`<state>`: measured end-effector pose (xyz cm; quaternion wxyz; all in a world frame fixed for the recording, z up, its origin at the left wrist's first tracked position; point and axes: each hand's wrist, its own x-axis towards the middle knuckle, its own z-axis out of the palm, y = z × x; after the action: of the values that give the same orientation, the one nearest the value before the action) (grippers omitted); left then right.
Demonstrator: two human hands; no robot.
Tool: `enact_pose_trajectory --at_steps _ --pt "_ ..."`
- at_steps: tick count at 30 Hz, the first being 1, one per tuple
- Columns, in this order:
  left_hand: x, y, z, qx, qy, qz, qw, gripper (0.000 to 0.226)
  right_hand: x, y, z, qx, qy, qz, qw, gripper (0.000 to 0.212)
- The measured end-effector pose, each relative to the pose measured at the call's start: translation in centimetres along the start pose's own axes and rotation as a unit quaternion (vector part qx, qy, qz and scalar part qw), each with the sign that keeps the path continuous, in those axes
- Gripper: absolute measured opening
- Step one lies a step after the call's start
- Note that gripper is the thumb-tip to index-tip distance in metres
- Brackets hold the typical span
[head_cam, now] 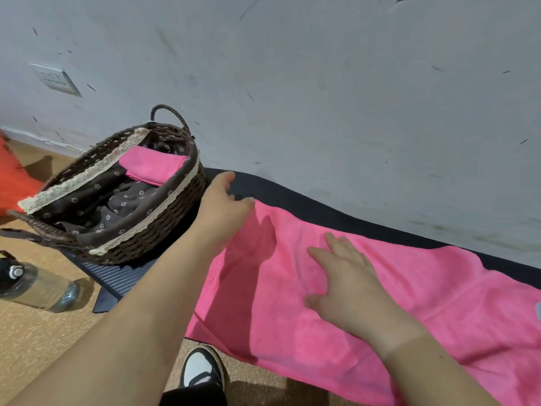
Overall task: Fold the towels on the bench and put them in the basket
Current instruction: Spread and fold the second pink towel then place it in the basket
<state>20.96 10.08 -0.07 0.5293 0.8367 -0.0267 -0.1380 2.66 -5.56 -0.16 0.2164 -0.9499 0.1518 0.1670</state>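
Towels counted: two, both pink. There was one spread towel [380, 288] on the bench [292, 200] and one folded towel [152, 165] in the basket [152, 232]. Baskets: one, wicker, with two loop handles, a far handle [172, 112] and a near handle [38, 227]. Benches: one. Hands in view: two, the left hand [222, 209] and the right hand [351, 285]. Bottles: one water bottle [38, 288], lying on the floor. Shoes seen: one shoe [202, 367]. Sockets: one wall socket [55, 79]. One orange item [11, 177] sat at the left edge, kind not made out.
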Motion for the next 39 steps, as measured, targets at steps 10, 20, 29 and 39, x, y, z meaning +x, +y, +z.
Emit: enact_pose_trajectory --at_steps 10,20,29,39 --pt "-9.9 -1.8 2.4 0.523 -0.234 -0.073 0.816 0.101 -2.5 -2.4 1.0 -0.066 -0.142 0.073 0.985 0.094" --pt "-4.5 -6.9 0.8 0.487 -0.075 0.039 0.87 0.087 0.6 -1.7 3.0 -0.006 0.0 -0.002 1.0 0.09" --pt "-8.2 -2.9 4.1 0.479 -0.115 0.154 0.856 0.074 -2.7 2.9 1.0 0.02 0.026 -0.051 0.998 0.079" --pt "-17.8 2.8 15.5 0.417 -0.301 0.412 0.752 0.056 -7.7 16.4 -5.0 0.179 0.264 0.156 0.935 0.024"
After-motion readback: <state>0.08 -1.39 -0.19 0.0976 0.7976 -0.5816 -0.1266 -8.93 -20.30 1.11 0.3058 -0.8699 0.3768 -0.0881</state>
